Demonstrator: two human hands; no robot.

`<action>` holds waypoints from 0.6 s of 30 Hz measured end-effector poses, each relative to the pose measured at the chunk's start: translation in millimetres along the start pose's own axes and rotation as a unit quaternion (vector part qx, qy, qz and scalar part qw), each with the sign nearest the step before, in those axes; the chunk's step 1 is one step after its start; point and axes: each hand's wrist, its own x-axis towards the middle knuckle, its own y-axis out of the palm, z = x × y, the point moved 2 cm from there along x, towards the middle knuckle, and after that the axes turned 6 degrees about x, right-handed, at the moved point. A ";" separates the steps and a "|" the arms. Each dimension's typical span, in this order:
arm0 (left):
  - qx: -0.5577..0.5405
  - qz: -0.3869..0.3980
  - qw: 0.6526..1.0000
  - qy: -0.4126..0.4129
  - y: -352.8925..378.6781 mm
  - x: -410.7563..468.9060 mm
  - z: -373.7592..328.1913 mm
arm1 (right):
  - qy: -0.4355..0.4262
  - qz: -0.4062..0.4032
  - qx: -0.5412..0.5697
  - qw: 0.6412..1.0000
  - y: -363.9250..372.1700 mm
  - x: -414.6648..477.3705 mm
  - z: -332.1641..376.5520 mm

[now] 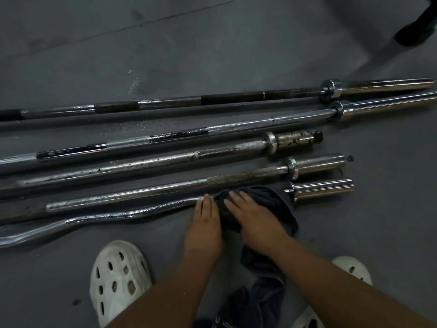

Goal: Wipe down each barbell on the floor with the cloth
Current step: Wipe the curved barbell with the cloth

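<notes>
**Cloth pinned on the curl bar, close to its sleeve**

My right hand point(250, 215) lies on the cloth point(272, 202), fingers spread and nearly straight, pressing it down rather than clutching it. The thumb is hidden, so I cannot tell if it hooks under. The cloth is draped over the curl bar point(118, 215) just short of its sleeve point(324, 188), and its loose tail trails back from the bar toward my shoes point(118, 278). My left hand point(204, 216) rests with straight fingers on the bare bar, touching the cloth's edge and holding nothing. I judge it is there to stop the bar rolling under the rub. Five other bars point(165, 162) lie beyond the curl bar, side by side on the floor point(212, 43), some spotted with rust
</notes>
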 end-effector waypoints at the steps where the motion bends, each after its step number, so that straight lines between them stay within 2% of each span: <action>1: 0.002 -0.006 1.000 0.001 -0.6 -0.3 -0.7 | 0.029 -0.035 0.009 0.999 -4.5 -1.2 -15.2; 3: 0.006 -0.014 1.000 0.003 -0.6 -1.4 -1.6 | 0.185 -0.132 0.016 0.974 -9.6 -8.4 -42.4; 4: 0.008 -0.019 1.000 0.002 0.2 -1.1 -1.5 | 0.247 -0.143 0.016 0.958 -8.5 -9.8 -38.8; 5: 0.008 -0.021 1.000 -0.001 1.6 -0.6 -1.2 | 0.259 -0.136 0.027 0.956 -4.8 -7.2 -24.5; 7: 0.003 -0.023 1.000 -0.004 4.9 0.4 -0.6 | 0.160 -0.120 0.064 0.978 7.2 2.1 13.3; 9: 0.014 -0.024 1.000 0.002 4.8 0.6 0.7 | 0.042 -0.058 0.056 0.996 13.1 8.5 28.5; 10: 0.012 -0.021 1.000 0.003 3.4 0.6 1.2 | 0.030 -0.055 0.042 0.997 9.9 11.2 19.9; 11: 0.006 -0.019 1.000 0.004 1.6 0.5 1.4 | 0.063 -0.075 0.034 0.995 6.8 12.8 5.8; 13: -0.006 -0.027 1.000 0.008 -3.0 -1.2 1.7 | 0.197 -0.098 0.043 0.975 0.6 6.7 -6.8; 14: -0.013 -0.034 0.999 0.009 -4.8 -2.3 1.8 | 0.206 -0.083 0.035 0.974 -1.0 6.3 -2.1; 17: -0.022 -0.018 1.000 0.004 -5.5 -3.8 -0.6 | 0.055 -0.039 -0.020 0.998 7.4 1.9 5.0; 18: -0.015 -0.013 1.000 0.006 -3.0 -3.9 -1.7 | 0.058 -0.042 -0.026 0.997 2.0 0.7 -0.2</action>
